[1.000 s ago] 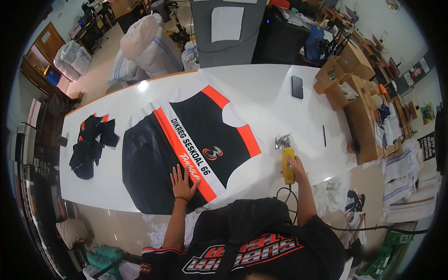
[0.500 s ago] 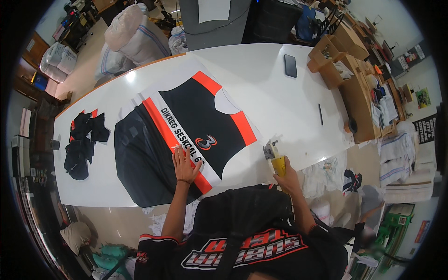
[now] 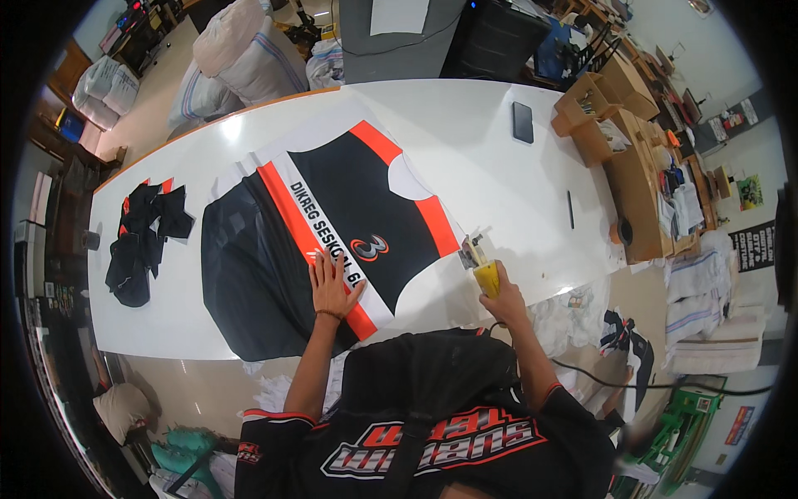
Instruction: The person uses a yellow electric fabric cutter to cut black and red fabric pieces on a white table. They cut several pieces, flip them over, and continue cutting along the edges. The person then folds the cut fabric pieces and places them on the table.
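Note:
Spread across the white table (image 3: 499,183) lies a printed fabric panel (image 3: 341,187), black with orange and white bands. My left hand (image 3: 335,289) rests flat on it, fingers spread over the orange and white stripe. In my right hand (image 3: 507,301) is a yellow electric fabric cutter (image 3: 486,279), with a cord trailing from it. The cutter's metal head is at the panel's right edge, next to the orange shoulder band; whether the blade touches the cloth I cannot tell. Darker, plain black fabric (image 3: 245,274) covers the panel's left part.
A pile of black and orange cut pieces (image 3: 141,241) lies at the table's left. A phone (image 3: 522,122) and a pen (image 3: 570,209) lie to the right, near cardboard boxes (image 3: 623,166). White sacks (image 3: 249,66) stand beyond the table. The cord (image 3: 632,382) runs off right.
My right hand has brought the cutter slightly leftward, up to the panel's edge, and its cord has come into view. My left hand stays pressed on the stripe. The view has shifted slightly.

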Demonstrator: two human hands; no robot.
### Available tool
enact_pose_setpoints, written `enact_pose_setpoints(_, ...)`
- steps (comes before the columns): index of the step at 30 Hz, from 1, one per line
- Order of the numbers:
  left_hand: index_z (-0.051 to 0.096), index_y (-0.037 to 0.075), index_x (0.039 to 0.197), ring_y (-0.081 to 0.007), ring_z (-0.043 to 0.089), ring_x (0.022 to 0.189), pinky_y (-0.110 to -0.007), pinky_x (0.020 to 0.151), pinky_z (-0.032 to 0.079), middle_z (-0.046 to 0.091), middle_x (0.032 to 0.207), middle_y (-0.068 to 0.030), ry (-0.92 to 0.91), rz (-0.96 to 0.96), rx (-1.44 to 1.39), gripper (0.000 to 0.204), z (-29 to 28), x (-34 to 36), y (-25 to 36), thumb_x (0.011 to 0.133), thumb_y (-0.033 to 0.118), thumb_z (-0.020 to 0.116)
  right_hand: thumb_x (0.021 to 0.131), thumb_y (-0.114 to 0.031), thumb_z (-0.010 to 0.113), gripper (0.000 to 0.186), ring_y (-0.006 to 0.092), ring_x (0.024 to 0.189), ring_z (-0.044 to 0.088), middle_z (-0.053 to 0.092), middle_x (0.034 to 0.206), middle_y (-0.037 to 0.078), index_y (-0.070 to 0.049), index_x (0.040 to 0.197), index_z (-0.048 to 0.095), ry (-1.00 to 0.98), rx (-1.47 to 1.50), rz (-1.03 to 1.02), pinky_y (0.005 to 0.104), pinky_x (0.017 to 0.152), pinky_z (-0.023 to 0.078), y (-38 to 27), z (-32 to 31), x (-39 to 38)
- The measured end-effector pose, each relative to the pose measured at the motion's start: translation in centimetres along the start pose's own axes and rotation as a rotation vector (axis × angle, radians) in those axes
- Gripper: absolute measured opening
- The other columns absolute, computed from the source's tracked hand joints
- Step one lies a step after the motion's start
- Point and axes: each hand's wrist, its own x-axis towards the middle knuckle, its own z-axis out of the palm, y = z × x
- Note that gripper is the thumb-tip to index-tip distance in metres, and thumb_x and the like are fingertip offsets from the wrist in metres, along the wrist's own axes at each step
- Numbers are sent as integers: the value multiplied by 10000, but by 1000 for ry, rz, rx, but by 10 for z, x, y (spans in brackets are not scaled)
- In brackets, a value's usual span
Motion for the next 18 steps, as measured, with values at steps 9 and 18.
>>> enact_pose_setpoints(9, 410, 83, 1547, -430, 161, 1540, -589, 1235, 118, 244, 1655, -217, -16, -11, -9, 880, -2, 0, 1, 881, 623, 610, 742, -248, 740, 961, 529, 978, 660, 698, 1045, 304, -226, 1570, 252, -36, 11, -13, 560, 852, 547, -22, -11, 18)
enact_pose_setpoints(18, 414, 105, 1549, -423, 160, 1542, -581, 1238, 123, 233, 1662, -202, -6, -14, -12, 877, -2, -2, 0, 877, 631, 615, 749, -269, 703, 934, 507, 995, 667, 691, 1053, 294, -252, 1561, 242, -62, 18, -30, 561, 851, 540, -42, -16, 55)
